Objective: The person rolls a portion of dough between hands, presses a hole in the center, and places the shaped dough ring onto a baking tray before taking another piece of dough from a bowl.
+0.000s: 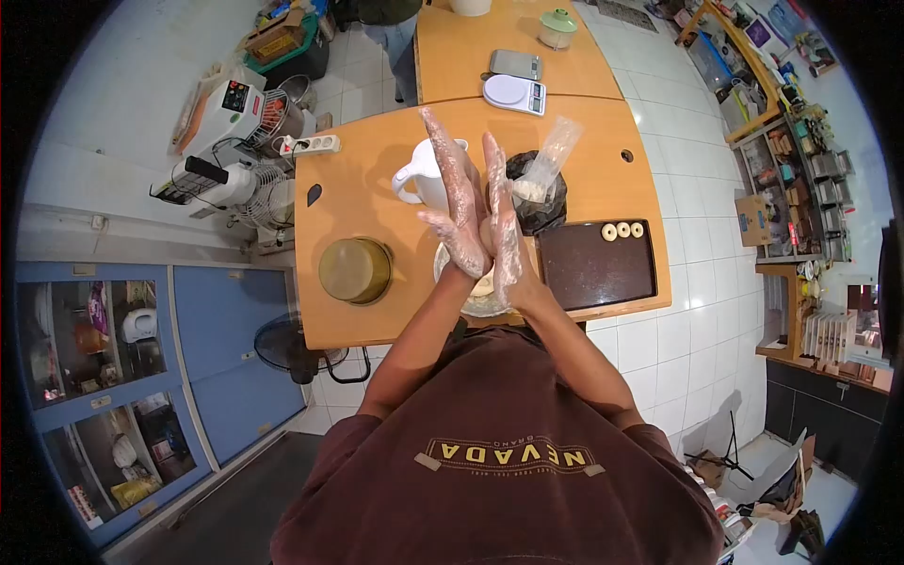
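Observation:
Both of my hands are coated in white flour and raised over a bowl of pale dough. My left hand and my right hand face each other palm to palm, close at the heels, with fingers stretched out and apart at the tips. A small pale piece of dough shows between the palms, mostly hidden by them. To the right, a dark baking tray carries three small dough rings at its far edge.
A white pitcher, a round tin and a power strip stand left on the wooden table. Behind the tray lie a black plastic bag and a clear bag. Two scales sit farther back. Another person stands beyond.

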`<state>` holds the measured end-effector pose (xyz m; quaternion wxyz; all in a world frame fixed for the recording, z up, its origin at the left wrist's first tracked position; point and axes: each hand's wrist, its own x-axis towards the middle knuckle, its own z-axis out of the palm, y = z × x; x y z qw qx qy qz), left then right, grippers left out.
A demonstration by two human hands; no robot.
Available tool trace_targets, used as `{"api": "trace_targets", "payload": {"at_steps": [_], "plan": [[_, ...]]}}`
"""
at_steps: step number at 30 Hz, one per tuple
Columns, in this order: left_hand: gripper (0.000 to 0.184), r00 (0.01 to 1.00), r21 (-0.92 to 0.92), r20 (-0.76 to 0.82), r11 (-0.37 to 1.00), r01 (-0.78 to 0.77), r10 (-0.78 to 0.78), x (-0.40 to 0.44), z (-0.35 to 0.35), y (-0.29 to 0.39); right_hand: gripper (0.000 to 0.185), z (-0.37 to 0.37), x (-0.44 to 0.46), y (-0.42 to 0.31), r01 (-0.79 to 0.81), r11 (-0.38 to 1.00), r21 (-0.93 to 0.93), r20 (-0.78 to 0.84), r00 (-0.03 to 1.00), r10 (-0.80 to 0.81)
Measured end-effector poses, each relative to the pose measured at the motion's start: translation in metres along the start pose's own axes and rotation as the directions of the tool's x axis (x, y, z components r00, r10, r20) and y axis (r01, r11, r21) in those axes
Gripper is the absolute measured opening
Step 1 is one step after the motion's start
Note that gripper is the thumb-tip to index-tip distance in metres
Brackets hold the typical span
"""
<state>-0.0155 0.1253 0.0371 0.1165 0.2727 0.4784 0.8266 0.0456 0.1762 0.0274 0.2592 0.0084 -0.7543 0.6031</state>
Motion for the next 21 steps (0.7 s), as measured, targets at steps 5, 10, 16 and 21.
{"api": "trace_targets", "payload": {"at_steps": [5,10,16,21], "plan": [[0.128,0.974,-0.061,0.204,0.992,0.115,-0.1,-0.025,-0.032,-0.06,0.094,0.006,-0.014,0.0,-0.018,0.998,-0.058,-0.017,1.0,0.017],[0.142,0.988,0.036,0.145,0.999,0.04,-0.045,-0.024,-0.004,-0.037,0.089,0.004,-0.01,0.002,0.087,0.996,-0.009,-0.036,0.995,-0.088],[0.137,0.99,-0.025,0.139,1.0,0.006,-0.003,-0.037,0.012,-0.009,0.087,-0.009,0.001,0.012,0.033,0.957,0.29,-0.034,0.999,-0.024],[0.134,0.997,-0.205,0.074,0.979,0.022,-0.007,-0.024,0.028,0.017,0.092,-0.013,0.003,-0.003,-0.154,0.915,0.372,0.008,0.987,0.163]]}}
